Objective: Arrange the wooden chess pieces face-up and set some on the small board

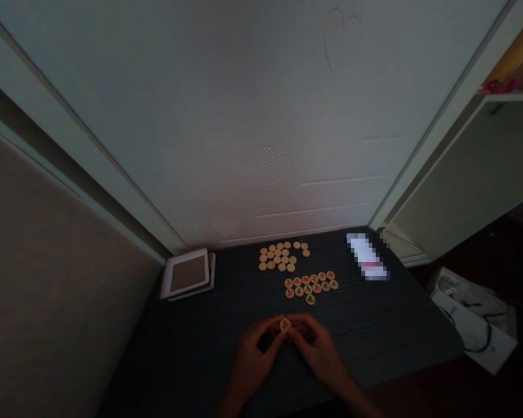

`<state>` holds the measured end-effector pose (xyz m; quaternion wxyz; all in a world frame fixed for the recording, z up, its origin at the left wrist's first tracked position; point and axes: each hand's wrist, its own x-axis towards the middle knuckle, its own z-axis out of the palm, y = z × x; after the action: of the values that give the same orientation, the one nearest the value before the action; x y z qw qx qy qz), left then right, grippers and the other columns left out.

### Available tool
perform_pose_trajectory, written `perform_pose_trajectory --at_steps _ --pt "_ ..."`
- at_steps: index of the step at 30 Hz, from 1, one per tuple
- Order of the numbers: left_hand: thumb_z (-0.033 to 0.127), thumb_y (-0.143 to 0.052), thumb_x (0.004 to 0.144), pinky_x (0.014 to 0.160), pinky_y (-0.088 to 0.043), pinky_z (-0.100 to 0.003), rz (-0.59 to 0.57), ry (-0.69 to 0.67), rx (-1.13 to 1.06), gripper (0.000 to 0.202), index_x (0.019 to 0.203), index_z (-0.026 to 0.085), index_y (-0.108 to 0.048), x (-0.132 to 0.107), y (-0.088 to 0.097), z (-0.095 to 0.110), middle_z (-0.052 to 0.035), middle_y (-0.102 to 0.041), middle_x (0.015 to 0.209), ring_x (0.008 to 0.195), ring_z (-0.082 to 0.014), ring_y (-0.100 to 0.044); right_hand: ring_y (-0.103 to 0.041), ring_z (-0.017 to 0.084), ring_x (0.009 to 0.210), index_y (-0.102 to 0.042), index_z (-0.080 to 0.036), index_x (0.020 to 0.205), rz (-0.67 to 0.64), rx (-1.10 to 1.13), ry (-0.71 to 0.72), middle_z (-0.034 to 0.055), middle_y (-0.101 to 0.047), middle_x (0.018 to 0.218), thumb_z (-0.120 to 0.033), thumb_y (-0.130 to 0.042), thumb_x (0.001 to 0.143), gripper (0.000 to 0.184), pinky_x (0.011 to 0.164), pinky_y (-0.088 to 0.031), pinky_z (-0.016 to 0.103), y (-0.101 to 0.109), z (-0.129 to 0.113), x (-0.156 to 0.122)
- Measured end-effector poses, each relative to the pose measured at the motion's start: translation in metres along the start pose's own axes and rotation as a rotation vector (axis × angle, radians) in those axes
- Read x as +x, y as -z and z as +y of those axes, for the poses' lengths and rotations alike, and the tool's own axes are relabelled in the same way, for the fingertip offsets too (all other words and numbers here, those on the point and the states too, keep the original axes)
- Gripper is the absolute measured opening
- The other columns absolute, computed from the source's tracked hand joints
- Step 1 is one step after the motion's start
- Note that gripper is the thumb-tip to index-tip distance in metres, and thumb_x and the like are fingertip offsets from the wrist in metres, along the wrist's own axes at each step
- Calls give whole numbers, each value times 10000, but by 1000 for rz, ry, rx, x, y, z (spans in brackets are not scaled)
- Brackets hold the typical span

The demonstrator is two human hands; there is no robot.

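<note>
Between the fingertips of both hands is a round wooden Chinese chess piece (pixel 285 324), its red character facing up toward me. My left hand (pixel 258 347) pinches it from the left, thumb at its lower edge. From the other side my right hand (pixel 314 342) grips the same piece. Just beyond the hands, face-up Chinese chess pieces (pixel 307 289) with red or dark characters lie in two rows, and a single dark-lettered piece (pixel 310 299) sits below them. Farther back is a group of blank-side-up pieces (pixel 278 260), a few slightly apart at its right.
A dark wood-grain table (pixel 192 337) carries everything, its back edge against a white panel with heart patterns. Stacked frames (pixel 188 274) lie at the back left. A blurred white-and-red item (pixel 368 256) is at the back right. A white box (pixel 475 319) with cables stands beyond the right edge.
</note>
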<state>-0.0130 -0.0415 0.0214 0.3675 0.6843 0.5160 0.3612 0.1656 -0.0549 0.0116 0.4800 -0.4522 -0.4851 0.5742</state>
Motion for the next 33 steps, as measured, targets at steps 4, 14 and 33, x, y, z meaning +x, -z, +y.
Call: perform_pose_trajectory --at_steps 4,14,33 --pt "419 -687 925 881 -617 -351 11 29 -19 268 1140 278 -761 -1 -1 0 -40 -818 1044 916 -226 -767 -744 274 1007 -721 -236 1091 15 -1 -10 82 -780 1057 -549 -716 893 370 918 -582 420 0 1 0" --pt "385 -714 911 867 -611 -353 -16 18 -25 255 1136 278 -767 -1 -1 -5 -39 -818 1028 903 -225 -766 -742 238 929 -684 -230 1027 26 14 -10 61 -770 995 -477 -765 873 302 842 -576 360 0 1 0" --pt "358 -730 910 974 -559 -382 -58 28 -52 258 1162 312 -765 -3 -3 -10 -25 -821 1032 954 -230 -757 -695 187 711 -668 -195 865 98 -40 -30 35 -730 770 -543 -681 918 353 683 -546 289 -1 2 2"
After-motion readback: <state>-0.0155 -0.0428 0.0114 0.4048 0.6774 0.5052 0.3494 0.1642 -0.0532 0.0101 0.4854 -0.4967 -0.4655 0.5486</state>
